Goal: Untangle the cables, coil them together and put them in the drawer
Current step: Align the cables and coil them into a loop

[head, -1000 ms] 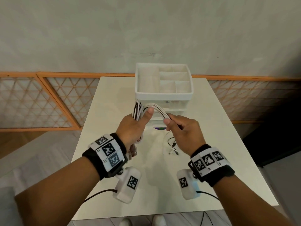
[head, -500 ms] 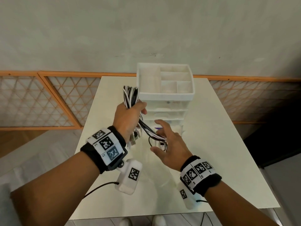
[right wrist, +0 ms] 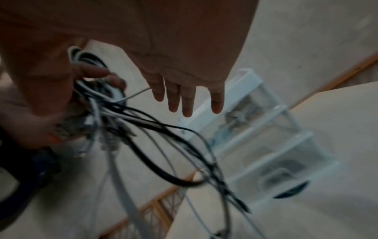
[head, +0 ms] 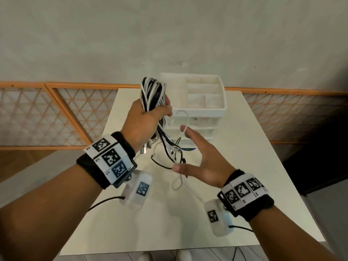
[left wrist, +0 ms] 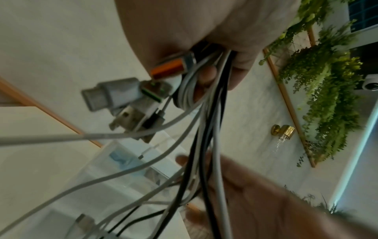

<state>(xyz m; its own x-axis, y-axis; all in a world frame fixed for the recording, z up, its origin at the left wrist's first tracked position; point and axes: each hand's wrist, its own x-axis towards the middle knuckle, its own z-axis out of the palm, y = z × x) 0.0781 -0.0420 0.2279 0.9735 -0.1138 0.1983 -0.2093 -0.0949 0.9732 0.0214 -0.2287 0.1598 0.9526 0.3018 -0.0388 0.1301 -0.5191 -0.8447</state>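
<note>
Left hand: the left hand [head: 148, 117] grips the cables [head: 152, 93] in a fist, now raised higher than half a second ago, looped tops level with the drawer unit's [head: 197, 110] open top tray.
Right hand: the right hand [head: 201, 159] is spread, fingers straight, palm toward the dangling strands; it has moved slightly nearer the table's [head: 263, 166] front edge and appears to hold nothing.
Cables: loose ends hang below the fist, above the table's middle.
Drawer unit: unmoved at the far edge.

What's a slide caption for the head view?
Left hand grips cable bundle; open right hand below, before the drawer unit.
</note>
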